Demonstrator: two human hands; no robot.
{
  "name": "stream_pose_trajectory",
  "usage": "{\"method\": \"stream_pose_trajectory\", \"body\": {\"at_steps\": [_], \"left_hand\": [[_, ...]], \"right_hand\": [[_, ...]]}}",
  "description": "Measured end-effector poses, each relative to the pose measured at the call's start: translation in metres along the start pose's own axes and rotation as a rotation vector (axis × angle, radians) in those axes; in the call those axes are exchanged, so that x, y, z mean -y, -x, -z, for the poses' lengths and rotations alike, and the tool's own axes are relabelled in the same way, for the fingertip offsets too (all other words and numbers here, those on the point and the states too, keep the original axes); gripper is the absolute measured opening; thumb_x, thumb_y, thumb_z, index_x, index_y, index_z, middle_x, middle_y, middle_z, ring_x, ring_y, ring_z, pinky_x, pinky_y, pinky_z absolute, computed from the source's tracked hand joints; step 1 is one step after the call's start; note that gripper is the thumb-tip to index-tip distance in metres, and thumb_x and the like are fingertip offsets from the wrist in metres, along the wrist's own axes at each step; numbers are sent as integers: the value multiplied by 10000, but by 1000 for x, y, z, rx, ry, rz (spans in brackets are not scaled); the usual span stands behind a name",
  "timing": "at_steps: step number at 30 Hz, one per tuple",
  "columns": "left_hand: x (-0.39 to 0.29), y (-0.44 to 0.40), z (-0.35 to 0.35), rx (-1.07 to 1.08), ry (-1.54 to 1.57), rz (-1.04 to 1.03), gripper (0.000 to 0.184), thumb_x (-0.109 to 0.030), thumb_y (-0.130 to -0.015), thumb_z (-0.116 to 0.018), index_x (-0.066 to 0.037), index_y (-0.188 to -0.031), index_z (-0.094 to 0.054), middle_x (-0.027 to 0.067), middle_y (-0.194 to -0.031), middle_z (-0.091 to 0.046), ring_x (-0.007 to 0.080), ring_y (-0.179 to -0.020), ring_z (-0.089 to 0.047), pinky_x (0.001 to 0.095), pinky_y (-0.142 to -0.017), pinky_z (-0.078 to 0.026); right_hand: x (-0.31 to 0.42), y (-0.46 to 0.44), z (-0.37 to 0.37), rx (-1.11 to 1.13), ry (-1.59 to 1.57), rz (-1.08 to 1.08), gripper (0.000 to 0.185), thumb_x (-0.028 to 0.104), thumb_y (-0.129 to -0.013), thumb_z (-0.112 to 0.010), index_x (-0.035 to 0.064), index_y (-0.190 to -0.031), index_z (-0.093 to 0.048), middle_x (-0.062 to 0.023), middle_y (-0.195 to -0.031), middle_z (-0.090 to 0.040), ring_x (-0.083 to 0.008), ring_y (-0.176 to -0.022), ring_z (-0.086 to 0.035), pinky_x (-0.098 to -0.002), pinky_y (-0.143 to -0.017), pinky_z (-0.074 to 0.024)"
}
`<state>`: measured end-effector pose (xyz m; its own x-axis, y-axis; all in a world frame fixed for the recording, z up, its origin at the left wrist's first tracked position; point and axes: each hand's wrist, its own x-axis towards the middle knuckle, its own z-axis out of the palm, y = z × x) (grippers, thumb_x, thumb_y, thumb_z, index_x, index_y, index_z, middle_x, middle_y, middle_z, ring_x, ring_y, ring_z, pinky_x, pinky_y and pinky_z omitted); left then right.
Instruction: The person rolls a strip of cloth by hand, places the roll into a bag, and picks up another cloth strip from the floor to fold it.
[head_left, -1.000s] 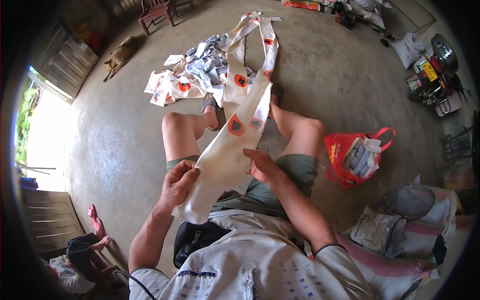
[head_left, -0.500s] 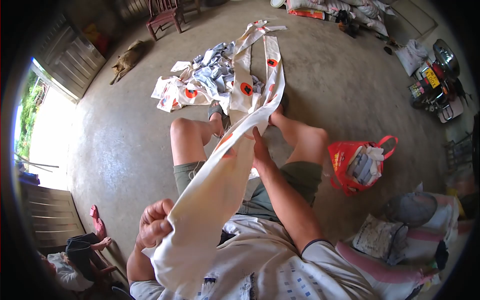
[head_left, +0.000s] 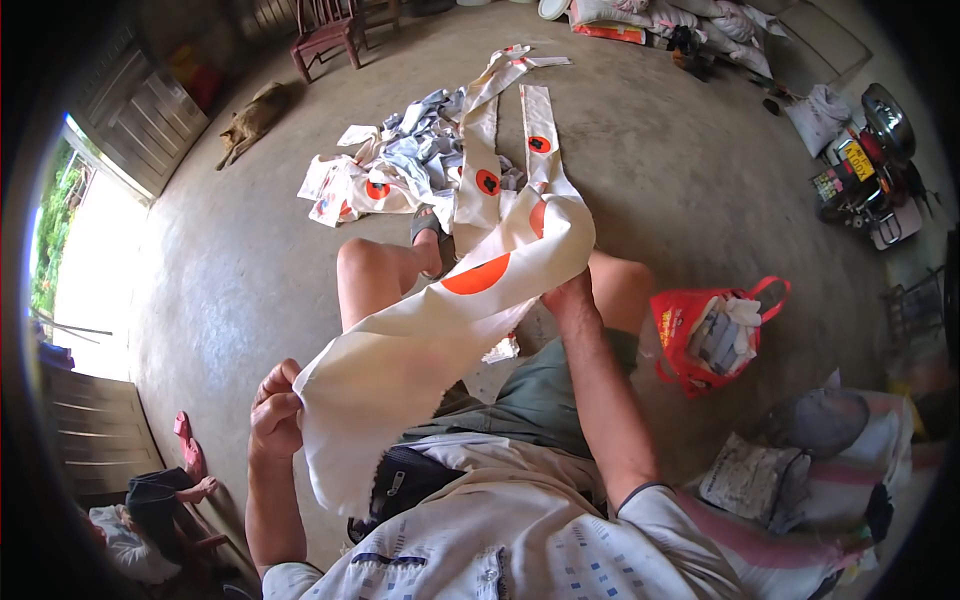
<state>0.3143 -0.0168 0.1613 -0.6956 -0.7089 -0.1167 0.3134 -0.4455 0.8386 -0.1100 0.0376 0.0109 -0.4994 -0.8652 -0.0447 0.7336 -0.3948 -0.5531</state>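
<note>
A long cream cloth strip [head_left: 400, 350] with orange-red patches stretches across my lap and runs down to the floor between my feet. At its near end, my left hand [head_left: 277, 408] pinches the edge, out to the left. My right hand [head_left: 572, 292] is under the strip above my right thigh; the cloth hides most of its fingers, and the strip bends over it. Beyond my feet, more of the patterned strip [head_left: 480, 150] lies by a heap of grey-blue and white cloth pieces [head_left: 425, 140].
A red bag [head_left: 680, 325] of rolled cloth stands right of my knee. Sacks [head_left: 760, 475] lie near right, a motorcycle [head_left: 870, 170] farther right. A dog [head_left: 255, 120] lies far left, near a wooden chair [head_left: 327, 35]. Another person [head_left: 150, 520] sits at lower left.
My left hand has moved out left and upward with the strip's end. My right hand has shifted right, and the cloth now drapes over it in a bend.
</note>
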Motion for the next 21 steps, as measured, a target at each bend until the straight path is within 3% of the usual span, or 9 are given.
{"method": "stream_pose_trajectory", "body": {"at_steps": [3,6,8,10,12,15,18,20,21], "left_hand": [[-6,3,3,35,-49,-57,78,-51,-778,-535,-13,-845,-546,137,-851,-662,199,-732,-605,325,-662,-492],[-19,14,-5,-27,-68,-172,83,-86,-811,-555,-25,-806,-499,137,-753,-633,180,-645,-569,302,-598,-463],[-31,23,-17,-12,-36,-230,121,-100,-818,-573,-18,-795,-486,135,-696,-620,186,-585,-565,295,-551,-459],[-39,34,-30,122,79,-230,142,-82,-824,-614,2,-796,-503,176,-709,-639,220,-572,-600,324,-506,-468],[-50,44,-43,308,139,-193,133,-52,-823,-636,20,-810,-526,201,-723,-642,237,-581,-616,350,-499,-468],[-63,47,-54,647,122,-196,110,-5,-832,-656,61,-844,-569,241,-739,-637,266,-575,-621,387,-482,-458],[-89,49,-75,900,77,-133,83,14,-859,-644,85,-865,-601,236,-741,-628,286,-549,-597,403,-469,-438],[-107,44,-88,1079,59,-75,69,25,-859,-648,90,-853,-624,227,-731,-660,311,-545,-643,429,-466,-485],[-109,43,-90,1106,69,-107,66,23,-864,-643,85,-851,-625,222,-731,-659,310,-542,-639,432,-467,-485]], "right_hand": [[-3,12,5,-209,98,-108,489,283,-976,-590,71,-1393,-445,-75,-1352,-537,-208,-1223,-550,-396,-1033,-459],[-38,14,70,155,661,-27,410,241,-1003,-524,41,-1356,-466,-79,-1310,-567,-237,-1204,-566,-395,-1014,-477],[-68,12,100,20,672,-84,337,256,-1013,-473,31,-1256,-533,-111,-1215,-626,-275,-1155,-597,-408,-989,-492],[-63,27,62,-165,-61,-352,298,289,-1001,-473,56,-1145,-593,-127,-1136,-661,-278,-1117,-620,-434,-966,-499],[-64,31,53,-124,-265,-446,507,526,-999,-470,55,-1161,-561,-155,-1162,-623,-285,-1129,-597,-479,-958,-499],[-82,30,37,-160,119,-420,714,661,-923,-516,54,-1298,-489,-164,-1251,-554,-310,-1153,-583,-498,-953,-508],[-112,19,28,-60,-87,-574,513,301,-930,-664,71,-1355,-492,-99,-1252,-587,-204,-1145,-582,-367,-950,-508],[-123,25,27,403,895,162,579,219,-890,-707,62,-1388,-458,-125,-1287,-565,-240,-1197,-540,-379,-1031,-442],[-135,4,56,415,1427,285,635,252,-894,-705,57,-1424,-415,-144,-1331,-534,-278,-1245,-493,-391,-1098,-363]]}}
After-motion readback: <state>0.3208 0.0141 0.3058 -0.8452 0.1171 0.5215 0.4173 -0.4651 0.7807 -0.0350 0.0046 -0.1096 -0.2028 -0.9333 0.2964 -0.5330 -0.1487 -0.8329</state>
